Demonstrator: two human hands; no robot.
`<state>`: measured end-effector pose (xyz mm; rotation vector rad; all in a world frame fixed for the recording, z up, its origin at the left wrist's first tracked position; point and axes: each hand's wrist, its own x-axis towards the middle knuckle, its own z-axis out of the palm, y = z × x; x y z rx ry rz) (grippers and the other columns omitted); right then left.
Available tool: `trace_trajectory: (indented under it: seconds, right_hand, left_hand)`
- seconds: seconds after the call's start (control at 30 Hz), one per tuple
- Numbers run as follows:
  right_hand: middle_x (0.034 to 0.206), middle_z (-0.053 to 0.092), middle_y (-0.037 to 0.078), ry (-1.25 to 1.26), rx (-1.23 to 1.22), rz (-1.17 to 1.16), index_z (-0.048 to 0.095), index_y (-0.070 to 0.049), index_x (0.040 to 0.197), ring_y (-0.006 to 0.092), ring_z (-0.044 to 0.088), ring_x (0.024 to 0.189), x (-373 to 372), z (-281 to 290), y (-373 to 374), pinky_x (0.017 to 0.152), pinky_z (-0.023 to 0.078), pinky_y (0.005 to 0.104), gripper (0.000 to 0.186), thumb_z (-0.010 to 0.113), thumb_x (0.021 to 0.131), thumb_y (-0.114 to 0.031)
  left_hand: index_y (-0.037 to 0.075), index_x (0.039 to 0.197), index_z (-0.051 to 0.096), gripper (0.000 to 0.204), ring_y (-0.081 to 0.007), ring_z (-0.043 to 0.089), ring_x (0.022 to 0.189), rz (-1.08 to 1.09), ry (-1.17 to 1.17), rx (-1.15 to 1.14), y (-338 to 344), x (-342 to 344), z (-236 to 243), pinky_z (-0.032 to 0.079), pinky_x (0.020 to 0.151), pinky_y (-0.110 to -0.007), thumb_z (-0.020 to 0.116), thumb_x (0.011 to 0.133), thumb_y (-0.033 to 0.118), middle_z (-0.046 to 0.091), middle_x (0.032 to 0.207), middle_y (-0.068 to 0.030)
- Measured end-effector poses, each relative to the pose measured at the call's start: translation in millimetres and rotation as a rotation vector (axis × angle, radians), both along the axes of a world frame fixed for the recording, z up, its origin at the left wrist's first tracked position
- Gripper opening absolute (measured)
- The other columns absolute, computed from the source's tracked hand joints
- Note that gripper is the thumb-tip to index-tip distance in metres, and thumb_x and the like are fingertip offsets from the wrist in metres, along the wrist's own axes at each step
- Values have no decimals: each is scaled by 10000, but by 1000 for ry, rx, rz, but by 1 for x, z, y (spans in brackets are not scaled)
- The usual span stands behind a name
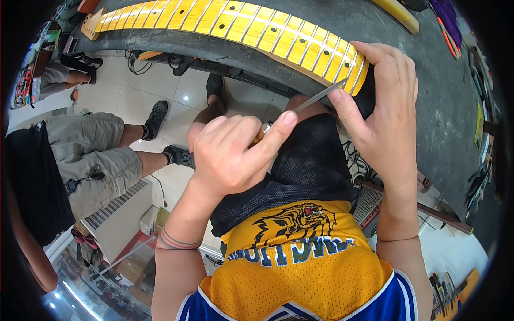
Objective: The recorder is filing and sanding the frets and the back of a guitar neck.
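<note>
A guitar neck (pixel 257 28) with a glossy yellow fretboard, metal frets and dark dots lies along the front of the dark workbench. Its headstock points to the far left. My left hand (pixel 235 150) is closed round the amber-brown handle of a slim metal file (pixel 321 95), thumb stretched along the tool. The file's tip meets the fretboard edge near the last frets at the right end. My right hand (pixel 383 101) grips that end, fingers bent over the far corner. Its thumb lies by the near edge, against or very near the file blade.
The grey-black workbench (pixel 439 101) runs across the top and right. On it lie a yellow curved piece (pixel 399 15) and red-and-green-handled tools (pixel 448 37). Another person in cargo shorts (pixel 91 155) stands at left on the tiles. A glass case (pixel 91 289) is lower left.
</note>
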<state>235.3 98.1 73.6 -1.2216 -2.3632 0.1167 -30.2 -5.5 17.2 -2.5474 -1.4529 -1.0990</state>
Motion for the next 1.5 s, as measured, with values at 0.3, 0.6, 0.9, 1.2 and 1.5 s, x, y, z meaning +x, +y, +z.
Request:
trace_trajectory:
  seconds: [0.3,0.6,0.9,1.2,1.5]
  right_hand:
    - [1465,701,141,39,7,15,680,-62,1499,389,609,1402,1,-3,3,1212,436,508,619,894,978,-320]
    - [1472,697,140,31,-5,5,684,-72,1505,380,609,1399,5,-2,2,1224,423,503,621,888,984,-342]
    - [1465,695,143,59,11,10,686,-64,1489,383,615,1389,6,-5,2,1207,432,498,613,897,982,-336]
    - [1459,698,143,45,5,14,688,-64,1492,380,615,1386,5,-3,3,1218,427,503,612,889,990,-352]
    - [1465,695,147,49,-9,12,685,-66,1496,386,609,1397,-3,-6,5,1217,426,504,620,891,984,-348]
  left_hand:
    - [-15,1520,780,535,-255,680,693,-31,-790,-391,14,49,17,565,665,-378,804,994,-105,720,921,-117]
    - [125,1522,827,660,-209,546,626,-2,20,62,1,-1,-12,437,584,-375,865,869,38,542,798,-13]
    - [-7,1504,792,517,-155,570,627,-15,-678,-341,14,61,19,437,574,-302,761,998,-107,661,842,-82]
    - [99,1511,830,635,-203,566,604,-18,-77,53,8,15,-10,447,588,-369,868,881,27,564,798,-22]
    - [38,1539,794,573,-181,627,654,17,-236,-162,13,36,9,536,634,-340,811,971,-41,633,858,-41]
